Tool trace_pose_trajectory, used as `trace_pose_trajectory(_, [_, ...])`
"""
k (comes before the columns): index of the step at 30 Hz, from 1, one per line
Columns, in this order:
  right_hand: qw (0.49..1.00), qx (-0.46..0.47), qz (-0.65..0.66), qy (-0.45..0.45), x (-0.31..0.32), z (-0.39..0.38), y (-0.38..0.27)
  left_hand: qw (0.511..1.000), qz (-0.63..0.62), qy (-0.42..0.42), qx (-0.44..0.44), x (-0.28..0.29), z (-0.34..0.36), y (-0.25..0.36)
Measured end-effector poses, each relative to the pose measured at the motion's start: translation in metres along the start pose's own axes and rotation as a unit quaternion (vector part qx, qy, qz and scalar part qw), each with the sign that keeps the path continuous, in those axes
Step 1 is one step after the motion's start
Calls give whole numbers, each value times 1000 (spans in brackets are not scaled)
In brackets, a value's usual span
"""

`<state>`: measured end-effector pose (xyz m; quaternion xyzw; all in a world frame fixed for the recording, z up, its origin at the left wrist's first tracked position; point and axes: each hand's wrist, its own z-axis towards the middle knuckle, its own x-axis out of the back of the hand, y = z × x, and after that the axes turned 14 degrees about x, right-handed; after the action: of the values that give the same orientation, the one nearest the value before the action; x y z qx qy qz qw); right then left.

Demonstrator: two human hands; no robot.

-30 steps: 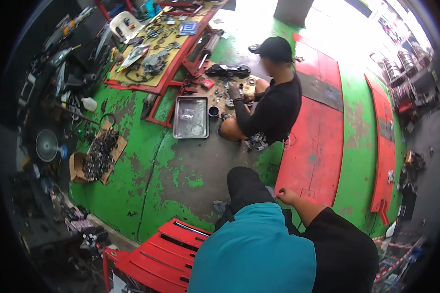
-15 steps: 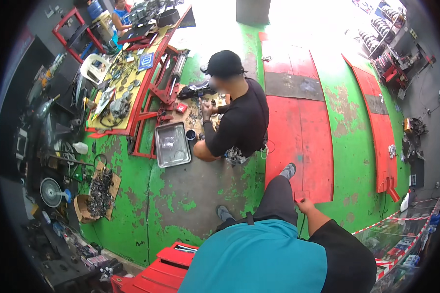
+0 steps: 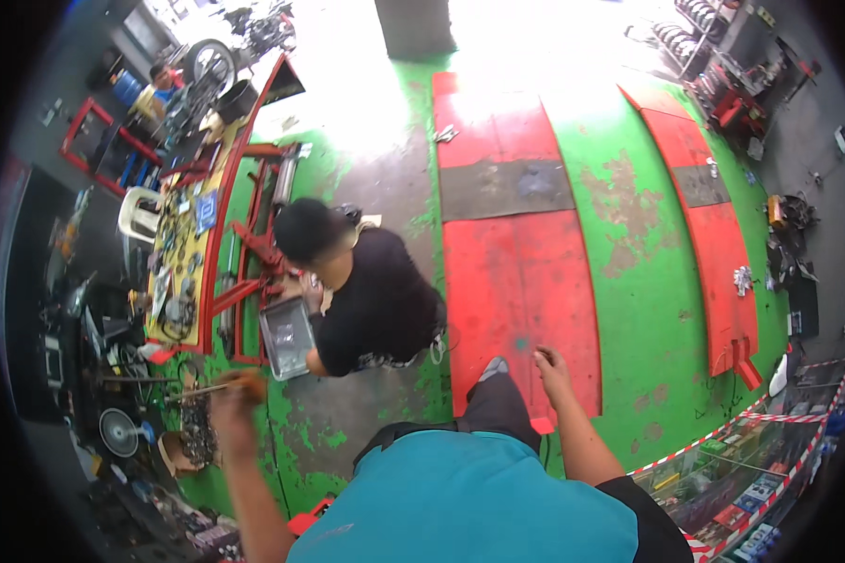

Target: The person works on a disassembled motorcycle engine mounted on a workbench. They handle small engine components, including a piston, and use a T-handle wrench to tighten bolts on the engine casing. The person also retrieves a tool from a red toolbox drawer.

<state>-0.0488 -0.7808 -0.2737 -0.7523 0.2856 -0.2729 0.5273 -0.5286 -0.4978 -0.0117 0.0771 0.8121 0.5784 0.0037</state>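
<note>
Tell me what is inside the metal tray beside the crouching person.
The metal tray looks mostly bare, grey and shiny. Its right edge is covered by the crouching person's arm, so anything there cannot be seen.

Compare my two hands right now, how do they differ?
The left hand is raised out to the side and grips a thin rod-like tool; the right hand hangs low beside the leg and holds nothing that shows. The left hand is blurred, the right hand sharp. The left hand is over worn green floor, the right hand over the red ramp. Both are bare.
</note>
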Motion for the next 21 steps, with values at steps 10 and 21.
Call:
trace_pose_trajectory(10, [916,140,138,-351,-32,116,-294,874,21,-471,117,-399,67,84])
trace_pose_trajectory(21, [963,223,-39,-146,-55,370,-332,916,81,-353,170,-487,301,102])
